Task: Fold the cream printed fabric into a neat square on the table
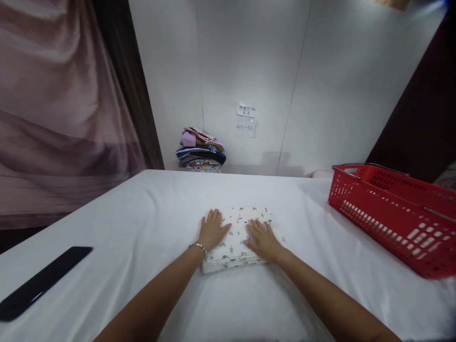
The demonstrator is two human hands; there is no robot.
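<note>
A white cloth (pixel 237 240) with a small grey-green print lies on the table, folded into a thick rectangle with several layers showing along its near edge. My left hand (pixel 213 230), with a bracelet at the wrist, rests flat along the cloth's left side, fingers stretched out. On the right part of the cloth, my right hand (pixel 263 241) lies palm down with its fingers spread. Neither hand grips anything. What is under the palms is hidden.
A red plastic basket (pixel 384 213) stands on the white-covered table (pixel 142 213) at the right. A flat black object (pixel 44 280) lies near the left edge. Folded clothes (pixel 201 152) are stacked beyond the far edge, by a wall with paper notes (pixel 245 127). A pink curtain (pixel 60 118) hangs left.
</note>
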